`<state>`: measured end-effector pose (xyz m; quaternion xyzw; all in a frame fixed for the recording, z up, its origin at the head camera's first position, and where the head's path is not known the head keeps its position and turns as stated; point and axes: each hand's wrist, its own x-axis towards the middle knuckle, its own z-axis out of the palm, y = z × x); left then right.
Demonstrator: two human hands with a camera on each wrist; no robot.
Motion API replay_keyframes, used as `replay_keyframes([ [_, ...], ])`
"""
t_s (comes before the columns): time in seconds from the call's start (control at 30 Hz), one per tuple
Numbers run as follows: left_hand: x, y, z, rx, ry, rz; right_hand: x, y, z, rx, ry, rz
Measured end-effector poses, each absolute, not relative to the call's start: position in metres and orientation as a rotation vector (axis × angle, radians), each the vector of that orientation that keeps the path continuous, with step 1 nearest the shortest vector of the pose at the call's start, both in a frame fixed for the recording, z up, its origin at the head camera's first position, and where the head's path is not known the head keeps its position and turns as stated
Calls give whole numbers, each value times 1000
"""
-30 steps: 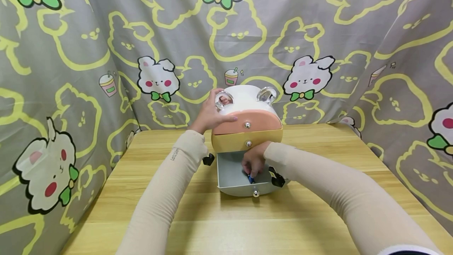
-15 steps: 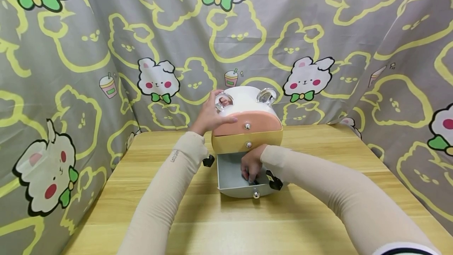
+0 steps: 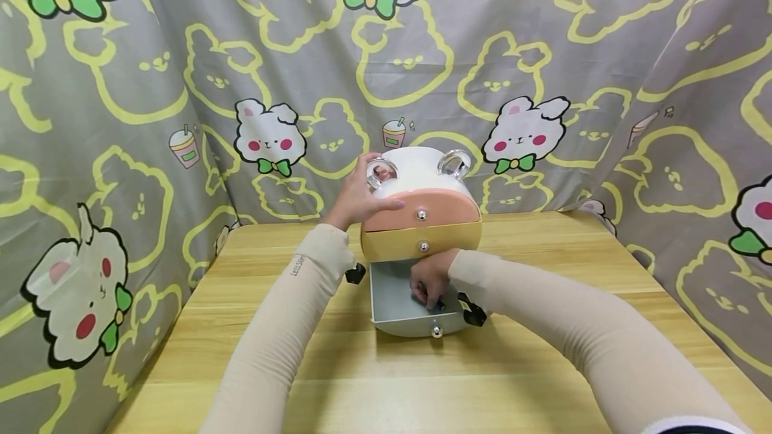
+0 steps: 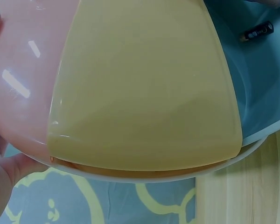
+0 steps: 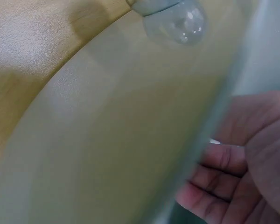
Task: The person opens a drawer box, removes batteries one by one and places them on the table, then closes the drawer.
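My left hand (image 3: pixel 357 198) grips the upper left of a small rounded drawer cabinet (image 3: pixel 416 166), by its clear left ear, with the thumb on the orange top drawer (image 3: pixel 449 208). My right hand (image 3: pixel 429 278) reaches down into the pulled-out grey-blue bottom drawer (image 3: pixel 389 290), fingers curled. At its fingertips shows a small dark battery (image 3: pixel 441 305). In the left wrist view, this black battery (image 4: pixel 257 31) with a copper end lies on the drawer floor near the hand. The right wrist view shows the curled fingers (image 5: pixel 224 156) behind the drawer's wall; I cannot tell what they hold.
A yellow middle drawer (image 3: pixel 389 244) is closed above the bottom one. Round silver knobs mark the fronts, such as the bottom knob (image 3: pixel 437 331). The cabinet stands on a wooden table (image 3: pixel 271 353), with a patterned curtain (image 3: pixel 338 72) behind and at both sides.
A blue battery at the right fingertips one second ago is out of sight now; a dark one shows there. The right hand has shifted slightly inside the drawer. The left hand stays put.
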<state>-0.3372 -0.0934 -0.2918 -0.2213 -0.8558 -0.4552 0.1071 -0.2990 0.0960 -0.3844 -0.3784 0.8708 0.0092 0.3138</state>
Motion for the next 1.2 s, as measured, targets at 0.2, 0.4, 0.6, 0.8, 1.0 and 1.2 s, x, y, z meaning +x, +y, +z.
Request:
replay_keyframes([
  [0.2, -338, -94, -292, -676, -2536, -1338, -299, 98, -385, -1077, 2359, 79],
  [0.4, -341, -96, -291, -707, -2545, -1304, -298, 103, -383, -1128, 2415, 110],
  [0.6, -343, -98, -290, -703, -2552, -1365, -295, 105, -380, -1126, 2462, 83],
  [0.8, -344, -99, -290, -674, -2548, -1447, -297, 108, -377, -1134, 2453, 22],
  [1.0, -345, -97, -290, -681, -2541, -1456, -298, 113, -374, -1158, 2424, -54],
  [1.2, -345, -94, -289, -689, -2548, -1451, -300, 115, -371, -1186, 2431, -108],
])
